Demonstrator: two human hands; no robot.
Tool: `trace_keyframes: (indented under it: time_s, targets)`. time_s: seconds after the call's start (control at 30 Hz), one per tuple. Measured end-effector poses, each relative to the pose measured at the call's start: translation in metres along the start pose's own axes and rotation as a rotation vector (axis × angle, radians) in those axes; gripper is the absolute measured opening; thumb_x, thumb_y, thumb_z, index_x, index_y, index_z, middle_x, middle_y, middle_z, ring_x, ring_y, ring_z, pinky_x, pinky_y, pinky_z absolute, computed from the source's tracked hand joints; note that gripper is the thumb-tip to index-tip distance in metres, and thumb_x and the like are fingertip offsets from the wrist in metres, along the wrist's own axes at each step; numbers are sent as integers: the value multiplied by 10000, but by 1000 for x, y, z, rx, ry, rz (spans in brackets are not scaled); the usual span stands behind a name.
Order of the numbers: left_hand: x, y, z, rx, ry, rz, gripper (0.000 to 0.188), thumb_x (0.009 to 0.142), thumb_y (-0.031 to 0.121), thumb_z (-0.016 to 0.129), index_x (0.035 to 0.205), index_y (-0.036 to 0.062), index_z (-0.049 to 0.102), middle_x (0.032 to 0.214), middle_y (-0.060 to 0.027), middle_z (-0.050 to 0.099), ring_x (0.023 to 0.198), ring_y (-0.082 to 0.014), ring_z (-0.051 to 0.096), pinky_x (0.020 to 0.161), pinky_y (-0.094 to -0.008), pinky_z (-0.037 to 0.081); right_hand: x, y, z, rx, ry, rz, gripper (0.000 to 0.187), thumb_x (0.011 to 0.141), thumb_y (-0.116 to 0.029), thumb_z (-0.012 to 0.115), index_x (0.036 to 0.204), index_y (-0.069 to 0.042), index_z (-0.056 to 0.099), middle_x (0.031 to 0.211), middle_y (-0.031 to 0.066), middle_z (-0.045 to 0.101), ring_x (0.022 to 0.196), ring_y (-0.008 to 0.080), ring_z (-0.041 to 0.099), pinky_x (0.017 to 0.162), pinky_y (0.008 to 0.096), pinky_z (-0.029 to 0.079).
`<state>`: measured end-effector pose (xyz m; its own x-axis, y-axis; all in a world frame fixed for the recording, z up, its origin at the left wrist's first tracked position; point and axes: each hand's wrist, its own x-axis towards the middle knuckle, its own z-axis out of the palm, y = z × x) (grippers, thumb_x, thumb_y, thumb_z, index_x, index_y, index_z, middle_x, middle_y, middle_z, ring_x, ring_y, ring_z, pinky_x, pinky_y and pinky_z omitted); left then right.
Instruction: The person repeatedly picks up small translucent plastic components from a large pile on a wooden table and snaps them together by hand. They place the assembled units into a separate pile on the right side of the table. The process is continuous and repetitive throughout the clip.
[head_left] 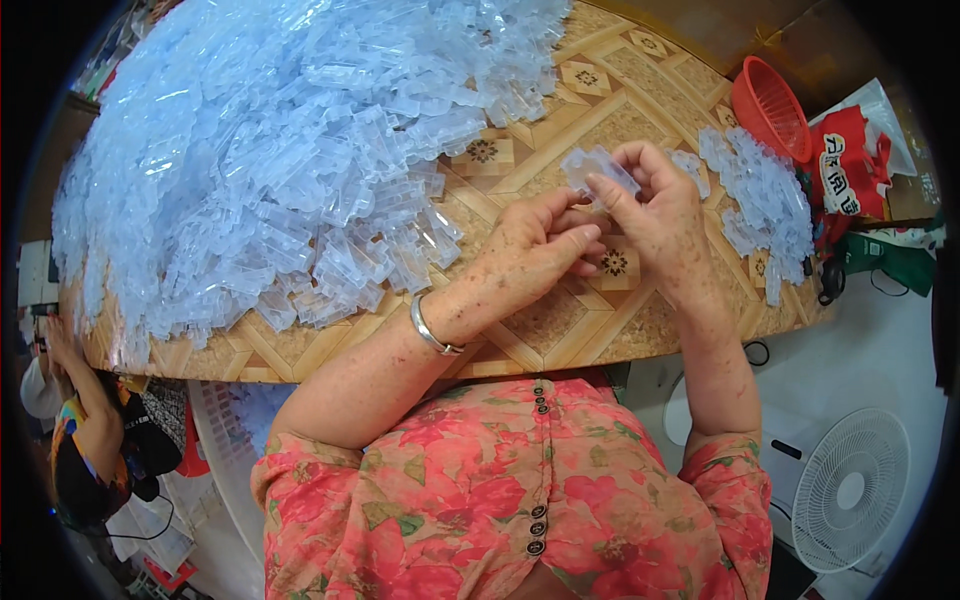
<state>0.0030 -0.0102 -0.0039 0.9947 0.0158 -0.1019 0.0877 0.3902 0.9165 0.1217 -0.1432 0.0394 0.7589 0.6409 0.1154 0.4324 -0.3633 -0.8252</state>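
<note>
A thin, clear bluish plastic piece (598,170) is pinched between the thumb and fingers of my right hand (665,215), just above the table. My left hand (535,250) is close beside it, its fingers curled in and its thumb pointing toward the right hand. The left fingertips come right up to the lower edge of the plastic piece; whether they hold anything is hidden. A large heap of similar clear plastic pieces (300,150) covers the left and far part of the table. To the right lies a smaller pile of them (762,195).
The wood-patterned table (530,335) has a curved near edge. A red plastic basket (770,108), a red bag (850,165) and black scissors (830,280) are at the right. A white fan (850,490) stands below right. Another person's arm (90,400) shows at far left.
</note>
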Motion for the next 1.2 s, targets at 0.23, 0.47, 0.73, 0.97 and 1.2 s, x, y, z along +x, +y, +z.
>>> trace_keyframes:
  time_s: [0.23, 0.47, 0.73, 0.97, 1.2]
  targets:
    - [-1, 2, -2, 186, 15, 50, 316, 1051, 198, 510, 1288, 8, 596, 1096, -40, 675, 924, -95, 644, 731, -242, 577, -44, 11, -3, -22, -26, 69, 286, 892, -187, 740, 1085, -5, 633, 829, 58, 653, 730, 67, 592, 607, 262, 485]
    - [-2, 6, -1, 159, 39, -14, 271, 1028, 229, 555, 1162, 15, 652, 957, -37, 675, 789, -87, 640, 702, -225, 564, -56, 8, 1, 644, -73, 207, 427, 964, -66, 629, 1347, 31, 464, 1029, 65, 652, 818, 65, 640, 680, 195, 520]
    - [-4, 12, -3, 178, 85, -13, 253, 1018, 282, 581, 1028, 42, 661, 909, 3, 657, 763, -55, 616, 621, -212, 547, -56, 16, 5, 776, -53, 171, 446, 963, -66, 624, 1365, 15, 450, 1065, 71, 640, 795, 70, 640, 691, 197, 525]
    - [-2, 15, -4, -29, 87, -62, 336, 1038, 326, 541, 1107, 17, 653, 954, -46, 681, 778, -98, 651, 641, -238, 561, -59, 25, 1, 784, -39, 182, 373, 954, -23, 623, 1295, 6, 475, 1071, 89, 643, 802, 82, 652, 704, 210, 552]
    - [0, 12, -4, -111, 27, -73, 366, 1042, 291, 530, 1192, -33, 609, 1039, -107, 688, 825, -153, 680, 708, -262, 568, -64, 27, 6, 789, 13, 165, 356, 941, -27, 651, 1247, 5, 471, 1039, 87, 639, 825, 104, 656, 739, 228, 564]
